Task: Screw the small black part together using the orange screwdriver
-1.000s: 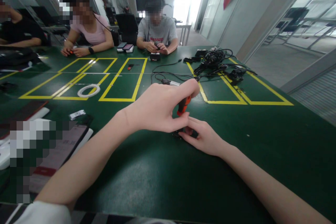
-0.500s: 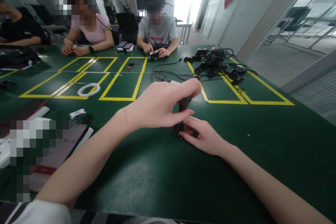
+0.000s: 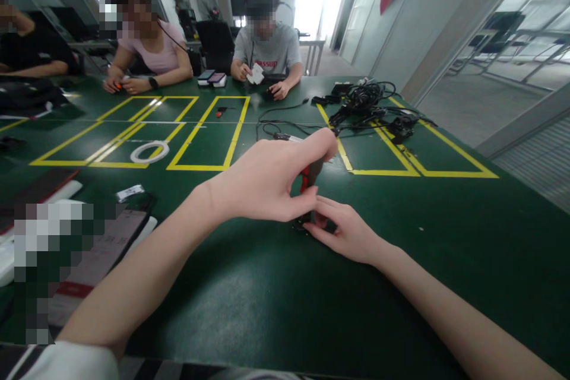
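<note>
My left hand (image 3: 271, 181) is closed around the red-and-black handle of what looks like a screwdriver (image 3: 306, 178), held upright with its lower end pointing down. Its tip is hidden behind my thumb and fingers. Directly below, a small black part (image 3: 300, 224) rests on the green table, mostly covered by my hands. My right hand (image 3: 345, 233) lies low on the table with thumb and fingers pinched against that part from the right. The fingers of both hands nearly meet there.
Tangled black cables (image 3: 363, 101) lie at the far right, near yellow tape outlines (image 3: 383, 174). A white ring (image 3: 150, 152) sits left of centre. Tablet-like devices (image 3: 95, 249) and a small white packet (image 3: 130, 192) are at the left. Several people sit across the table.
My left thumb and fingers have shifted slightly around the handle, and more of its red shows. My right hand stays in place. Across the table, a person has lifted a white piece.
</note>
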`<state>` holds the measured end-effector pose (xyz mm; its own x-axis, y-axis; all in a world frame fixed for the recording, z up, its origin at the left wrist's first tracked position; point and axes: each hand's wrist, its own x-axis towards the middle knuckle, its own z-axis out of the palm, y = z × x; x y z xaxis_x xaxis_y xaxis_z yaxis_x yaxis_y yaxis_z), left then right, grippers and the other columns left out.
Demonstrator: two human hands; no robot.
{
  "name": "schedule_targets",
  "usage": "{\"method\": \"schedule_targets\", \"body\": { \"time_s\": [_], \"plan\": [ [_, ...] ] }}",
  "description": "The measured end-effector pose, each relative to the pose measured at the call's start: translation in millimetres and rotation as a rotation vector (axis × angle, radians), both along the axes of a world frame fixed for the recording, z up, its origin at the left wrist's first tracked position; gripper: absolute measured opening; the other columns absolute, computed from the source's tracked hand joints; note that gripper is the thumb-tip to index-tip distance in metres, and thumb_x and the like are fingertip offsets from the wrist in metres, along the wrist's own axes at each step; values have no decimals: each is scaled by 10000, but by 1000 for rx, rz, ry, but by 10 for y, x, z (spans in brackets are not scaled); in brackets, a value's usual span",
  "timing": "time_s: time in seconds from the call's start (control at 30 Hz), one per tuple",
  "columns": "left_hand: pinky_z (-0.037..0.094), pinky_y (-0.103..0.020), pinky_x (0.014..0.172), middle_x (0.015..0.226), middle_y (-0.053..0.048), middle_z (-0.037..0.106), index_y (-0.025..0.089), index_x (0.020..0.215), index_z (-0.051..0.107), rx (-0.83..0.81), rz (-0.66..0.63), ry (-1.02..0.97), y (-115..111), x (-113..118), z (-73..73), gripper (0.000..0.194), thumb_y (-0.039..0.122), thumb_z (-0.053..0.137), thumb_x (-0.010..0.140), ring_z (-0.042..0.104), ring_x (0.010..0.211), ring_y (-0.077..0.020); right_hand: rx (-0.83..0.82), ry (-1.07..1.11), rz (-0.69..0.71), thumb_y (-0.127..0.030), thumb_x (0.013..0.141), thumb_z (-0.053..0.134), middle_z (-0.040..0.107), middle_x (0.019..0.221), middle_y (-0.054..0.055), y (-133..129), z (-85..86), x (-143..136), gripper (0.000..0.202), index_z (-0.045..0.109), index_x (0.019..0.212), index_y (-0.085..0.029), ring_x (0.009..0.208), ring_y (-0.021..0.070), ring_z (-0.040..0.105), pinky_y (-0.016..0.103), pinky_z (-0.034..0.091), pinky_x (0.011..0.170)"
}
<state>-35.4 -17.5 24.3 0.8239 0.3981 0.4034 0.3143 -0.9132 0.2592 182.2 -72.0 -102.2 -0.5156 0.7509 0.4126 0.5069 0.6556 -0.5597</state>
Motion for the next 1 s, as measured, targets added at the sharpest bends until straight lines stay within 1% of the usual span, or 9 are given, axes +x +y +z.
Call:
{"method": "schedule_targets", "body": {
  "time_s": [0.1, 0.2, 0.3, 0.4, 0.53, 0.67, 0.73, 0.87, 1.0],
  "plan": [
    [415, -234, 611, 856, 20, 625, 205, 1109, 535, -18, -19, -12, 6, -1, 7, 262, 249, 570, 853, 613, 674, -126, 12, 0, -3, -190, 994, 562, 679, 962, 57, -2, 4, -3, 136, 616, 1119, -177, 633, 136, 604, 251, 505, 600],
    [400, -223, 592, 861, 28, 606, 203, 1106, 537, -58, -56, -37, 1, 8, 1, 243, 257, 601, 878, 574, 633, -96, 31, -6, -14, -193, 989, 560, 663, 895, 42, -2, 2, -5, 94, 613, 1066, -184, 630, 148, 607, 257, 496, 589],
    [386, -215, 588, 832, 43, 590, 204, 1121, 528, -84, -37, -51, -4, 23, -17, 244, 290, 619, 911, 559, 619, -88, 52, -10, -31, -203, 985, 564, 641, 835, 27, 1, -9, -3, 55, 611, 1013, -193, 626, 157, 606, 260, 489, 583],
    [388, -221, 603, 819, 42, 589, 200, 1090, 527, -59, 7, -68, 8, 34, -37, 247, 323, 645, 911, 575, 651, -104, 48, -14, -37, -198, 980, 574, 656, 858, 33, 1, -24, 0, 87, 613, 1058, -191, 628, 158, 613, 268, 508, 602],
    [416, -230, 640, 895, 11, 632, 194, 1025, 529, -9, -5, -123, 24, 45, -52, 231, 307, 675, 886, 613, 734, -123, 35, -17, -33, -185, 973, 584, 670, 880, 41, -3, -31, 0, 135, 621, 1103, -186, 637, 162, 621, 273, 518, 608],
    [408, -225, 631, 884, 24, 650, 204, 1099, 539, 1, -8, -115, 16, 58, -74, 229, 280, 636, 905, 625, 724, -119, 33, -27, -41, -190, 973, 593, 666, 864, 36, -3, -26, 2, 161, 630, 1130, -179, 645, 168, 628, 276, 518, 611],
    [400, -220, 620, 843, 39, 652, 209, 1115, 545, 5, -10, -115, 17, 62, -87, 218, 273, 611, 918, 623, 699, -110, 28, -34, -45, -189, 972, 594, 666, 859, 34, -3, -23, 3, 161, 633, 1128, -180, 649, 171, 630, 278, 518, 612],
    [404, -221, 613, 799, 45, 650, 203, 1063, 554, 30, -10, -113, 28, 58, -93, 176, 296, 594, 918, 617, 672, -107, 20, -32, -48, -186, 964, 596, 676, 877, 34, -4, -17, 0, 129, 634, 1087, -190, 648, 161, 625, 271, 516, 613],
    [443, -229, 658, 880, 10, 664, 192, 1042, 555, 48, -36, -125, 25, 53, -74, 175, 257, 584, 882, 639, 734, -120, 15, 1, -21, -185, 975, 582, 689, 949, 49, -7, 1, -5, 112, 626, 1078, -188, 633, 140, 613, 254, 505, 595]
  ]
}}
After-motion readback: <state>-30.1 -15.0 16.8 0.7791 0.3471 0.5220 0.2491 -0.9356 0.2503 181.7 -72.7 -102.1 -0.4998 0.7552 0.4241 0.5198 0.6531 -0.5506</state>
